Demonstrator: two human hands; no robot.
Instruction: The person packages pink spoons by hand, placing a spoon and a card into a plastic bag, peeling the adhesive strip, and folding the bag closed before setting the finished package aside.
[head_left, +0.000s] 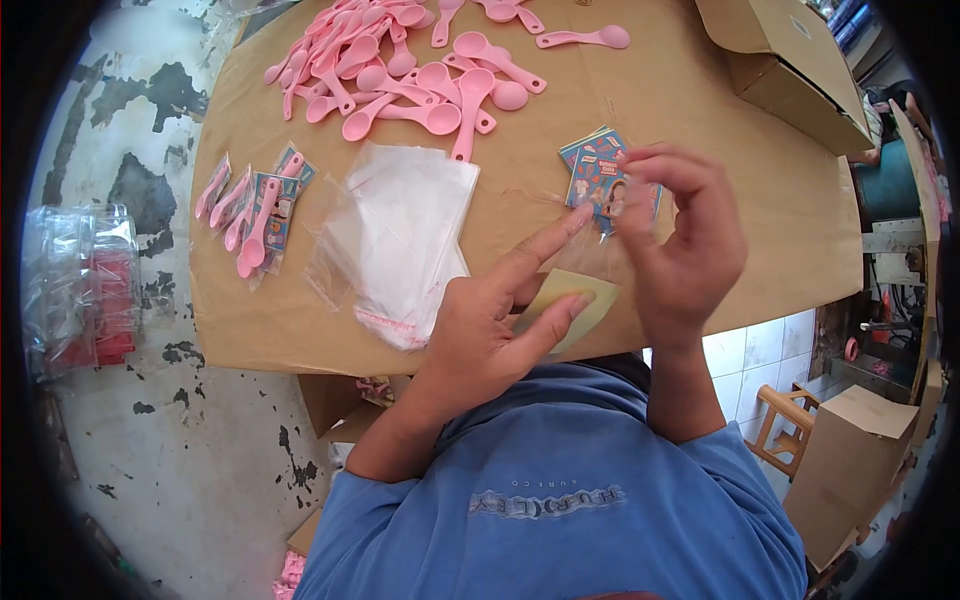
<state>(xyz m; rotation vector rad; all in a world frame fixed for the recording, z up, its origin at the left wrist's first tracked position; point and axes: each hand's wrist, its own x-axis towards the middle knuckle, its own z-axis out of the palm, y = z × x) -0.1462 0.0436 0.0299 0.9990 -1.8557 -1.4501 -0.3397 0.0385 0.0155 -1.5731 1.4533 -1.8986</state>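
- Blue printed cards (597, 172) lie in a loose stack on the table, beyond the left hand (485, 320) and partly behind the right hand (690, 235); they bear a pink-and-white title and a small picture, the words too small to read for certain.
- The left grip is closed on a pale yellow card (572, 300), thumb laid across it, index finger pointing toward the stack; its visible face shows no readable print.
- The right grip is narrow, fingers bent toward the thumb above the cards; blur hides whether it holds any clear film.
- The blue shirt (560, 540) carries upside-down lettering that looks like HURLEY, with a smaller line that seems to read SURF CO.
- Clear bags (405, 235) lie piled left of the hands, with reddish marks along the near edge.
- Brown paper covers the table (700, 120); pink spoons (385, 85) heap at its far side, bagged spoons (260, 225) at the left, an open cardboard box (790, 75) at the far right.
- Around it: worn, peeling floor (200, 420), pale tiles (745, 350), a wooden stool (787, 430) and a tall carton (850, 470).
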